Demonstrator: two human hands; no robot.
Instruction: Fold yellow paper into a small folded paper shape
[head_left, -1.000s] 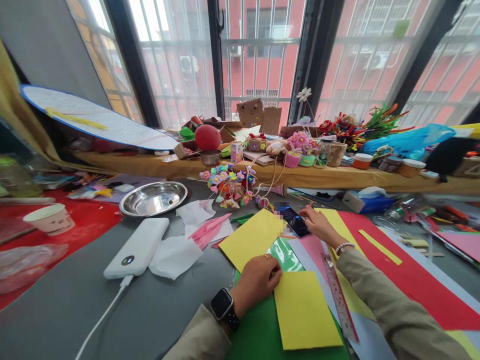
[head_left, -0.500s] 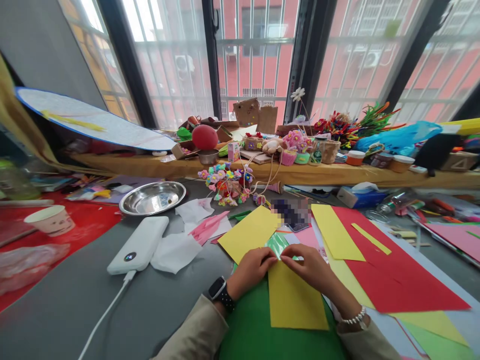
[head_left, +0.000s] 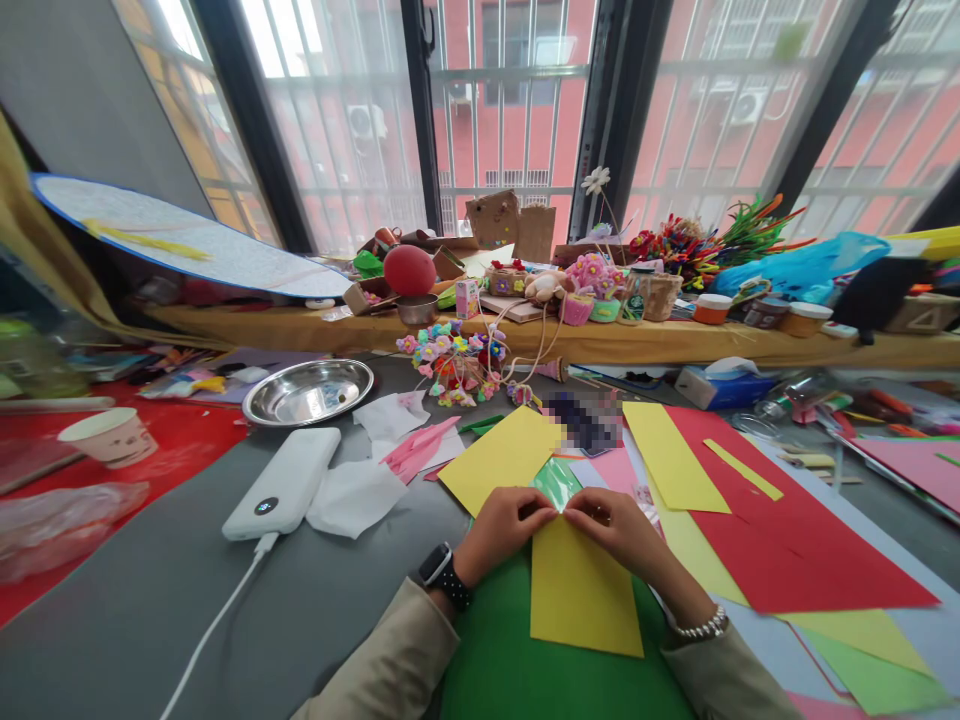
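My left hand (head_left: 506, 532) and my right hand (head_left: 615, 530) meet fingertip to fingertip, both closed in a pinch at the top edge of a yellow paper sheet (head_left: 585, 595). The sheet extends from the fingers toward me, over a large green sheet (head_left: 487, 660). Just beyond the fingertips lies a shiny green and clear plastic piece (head_left: 556, 482); whether the fingers also touch it is hidden. Another yellow sheet (head_left: 502, 460) lies at an angle beyond my left hand.
To the left are a white power bank (head_left: 281, 485) with a cable, white paper pieces (head_left: 356, 497), a metal plate (head_left: 307, 393) and a paper cup (head_left: 110, 437). Right of my hands lies red paper (head_left: 802, 540) with yellow strips. Craft flowers (head_left: 454, 360) stand ahead, below a crowded sill (head_left: 337, 335).
The lower end of the yellow sheet has swung slightly left. Both hands stay pinched together at its top edge, with only a small shift.
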